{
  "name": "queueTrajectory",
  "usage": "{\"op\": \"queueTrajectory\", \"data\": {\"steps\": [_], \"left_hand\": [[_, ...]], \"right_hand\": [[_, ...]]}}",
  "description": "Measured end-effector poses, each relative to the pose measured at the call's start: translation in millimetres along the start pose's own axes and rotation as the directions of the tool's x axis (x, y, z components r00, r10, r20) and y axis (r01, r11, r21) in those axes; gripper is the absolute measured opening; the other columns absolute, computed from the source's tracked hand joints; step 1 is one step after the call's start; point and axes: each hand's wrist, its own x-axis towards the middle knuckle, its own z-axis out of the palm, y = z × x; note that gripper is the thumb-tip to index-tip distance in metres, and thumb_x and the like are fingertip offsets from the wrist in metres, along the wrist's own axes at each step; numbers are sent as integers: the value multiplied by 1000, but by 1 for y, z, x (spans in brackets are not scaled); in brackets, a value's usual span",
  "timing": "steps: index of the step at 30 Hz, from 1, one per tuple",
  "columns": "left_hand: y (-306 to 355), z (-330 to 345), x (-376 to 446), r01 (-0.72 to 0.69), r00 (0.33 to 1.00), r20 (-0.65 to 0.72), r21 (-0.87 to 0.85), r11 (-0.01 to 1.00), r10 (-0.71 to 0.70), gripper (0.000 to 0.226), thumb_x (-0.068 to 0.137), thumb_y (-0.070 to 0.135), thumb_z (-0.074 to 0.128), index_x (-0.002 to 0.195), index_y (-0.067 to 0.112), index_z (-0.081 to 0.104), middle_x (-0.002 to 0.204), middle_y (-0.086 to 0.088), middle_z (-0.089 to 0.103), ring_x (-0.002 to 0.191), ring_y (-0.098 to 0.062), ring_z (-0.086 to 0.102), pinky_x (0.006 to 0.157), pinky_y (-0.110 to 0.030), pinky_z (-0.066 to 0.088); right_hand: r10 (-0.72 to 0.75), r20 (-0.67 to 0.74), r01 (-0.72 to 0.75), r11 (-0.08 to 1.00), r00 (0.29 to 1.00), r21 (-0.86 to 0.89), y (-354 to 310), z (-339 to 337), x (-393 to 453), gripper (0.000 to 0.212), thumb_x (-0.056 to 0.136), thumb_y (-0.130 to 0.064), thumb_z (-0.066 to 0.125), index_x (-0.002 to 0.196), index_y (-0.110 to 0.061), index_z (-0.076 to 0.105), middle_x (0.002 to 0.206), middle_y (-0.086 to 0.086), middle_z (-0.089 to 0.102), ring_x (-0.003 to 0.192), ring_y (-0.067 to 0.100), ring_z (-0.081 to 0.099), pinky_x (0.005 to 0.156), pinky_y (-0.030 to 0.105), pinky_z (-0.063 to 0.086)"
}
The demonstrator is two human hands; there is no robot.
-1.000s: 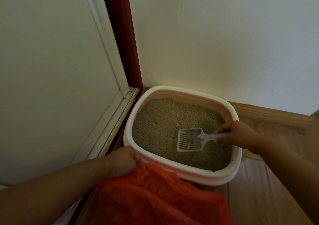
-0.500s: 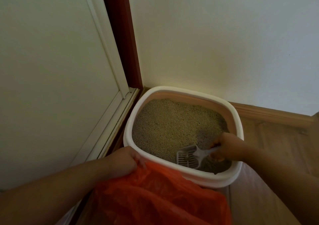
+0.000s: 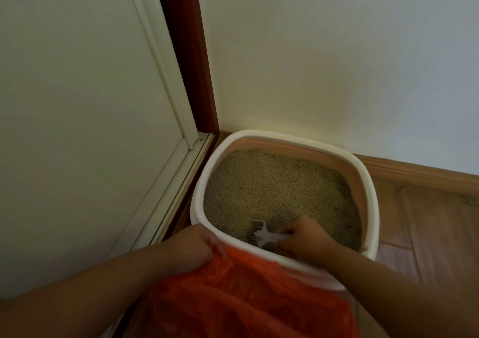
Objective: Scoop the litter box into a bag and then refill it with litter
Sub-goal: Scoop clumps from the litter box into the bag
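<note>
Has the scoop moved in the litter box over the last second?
Yes. The scoop has come from mid-box toward the near rim of the litter box, next to the orange bag, its head dug into the litter.

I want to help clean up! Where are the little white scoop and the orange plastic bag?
White plastic scoop (image 3: pixel 260 235): head view, where handle meets slotted blade.
Orange plastic bag (image 3: pixel 246 298): head view, crinkled middle below the box.

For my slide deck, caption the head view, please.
Right hand digs scoop into litter box; left hand holds orange bag.
</note>
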Motion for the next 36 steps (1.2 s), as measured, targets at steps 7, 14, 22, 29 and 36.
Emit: {"op": "queueTrajectory", "data": {"steps": [7, 14, 22, 29, 36], "left_hand": [[-1, -2, -1, 10, 1000, 16, -24, 1000, -9, 52, 80, -9, 51, 89, 29, 85, 93, 9, 80, 90, -8, 74, 91, -31, 61], [-3, -4, -6, 27, 1000, -7, -67, 997, -27, 51, 79, -10, 52, 91, 27, 85, 95, 12, 80, 92, -3, 73, 94, -27, 59], [-2, -6, -11, 19, 1000, -20, -70, 997, -21, 52, 82, -10, 52, 91, 28, 85, 94, 13, 79, 92, -2, 73, 92, -24, 58], [9, -2, -3, 3, 989, -142, -222, 975, -35, 53, 81, -14, 52, 88, 26, 85, 89, -2, 81, 87, -17, 76, 86, -34, 63], [35, 12, 8, -58, 989, -149, -274, 960, 17, 53, 80, -15, 51, 95, 25, 83, 87, -5, 80, 80, -22, 77, 77, -35, 64]], "right_hand": [[21, -16, -17, 974, 1000, 227, -23, 19, 22, 6, 88, -13, 77, 94, -12, 79, 60, -5, 69, 47, 2, 61, 44, 14, 44], [71, -30, -43, 831, 997, 554, -28, 29, 41, 12, 86, -6, 78, 93, -17, 77, 79, 12, 78, 81, 30, 77, 83, 44, 63], [57, 18, -52, 666, 998, 744, -26, 24, 45, 29, 83, 1, 78, 111, -5, 75, 87, 16, 78, 71, 17, 72, 74, 26, 61], [44, -69, 20, 689, 997, 725, -12, -15, 23, 31, 84, -3, 79, 113, -11, 74, 87, 12, 78, 73, 17, 73, 74, 25, 60], [131, -244, 71, 737, 961, 672, 20, -64, -14, 26, 83, -12, 81, 108, -18, 75, 86, 10, 78, 72, 17, 72, 79, 35, 62]]}}
